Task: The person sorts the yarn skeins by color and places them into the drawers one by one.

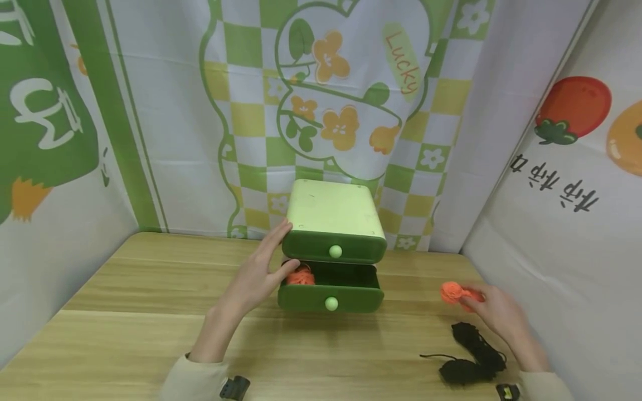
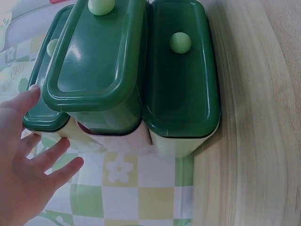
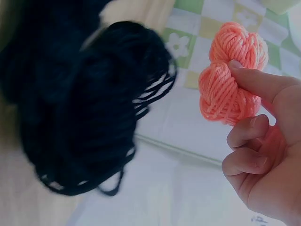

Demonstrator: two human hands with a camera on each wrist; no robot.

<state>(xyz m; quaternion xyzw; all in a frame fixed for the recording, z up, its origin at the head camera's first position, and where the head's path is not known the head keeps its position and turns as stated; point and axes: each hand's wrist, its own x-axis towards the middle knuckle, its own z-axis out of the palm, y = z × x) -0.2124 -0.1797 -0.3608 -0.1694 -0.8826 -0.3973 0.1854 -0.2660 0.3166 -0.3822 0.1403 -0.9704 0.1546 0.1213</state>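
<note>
A small drawer chest (image 1: 331, 206) with a light green top stands on the table. Its dark green middle drawer (image 2: 94, 61) is pulled out, and orange yarn (image 1: 301, 275) lies at the drawer's left end. My left hand (image 1: 253, 281) is at the chest's left side, fingers spread, fingertips right at the upper drawer's edge and thumb by the pulled-out drawer. To the right, my right hand (image 1: 496, 314) pinches a small orange yarn skein (image 3: 228, 92), tied in at its middle, between thumb and fingers. Below that hand lies a black yarn skein (image 1: 466, 370) with a loose end.
The wooden table (image 1: 125, 334) meets printed cloth walls at the back and both sides. A checked cloth (image 1: 246, 117) hangs right behind the chest. In the left wrist view the lower drawer (image 2: 181, 80) is closed beneath the pulled-out one.
</note>
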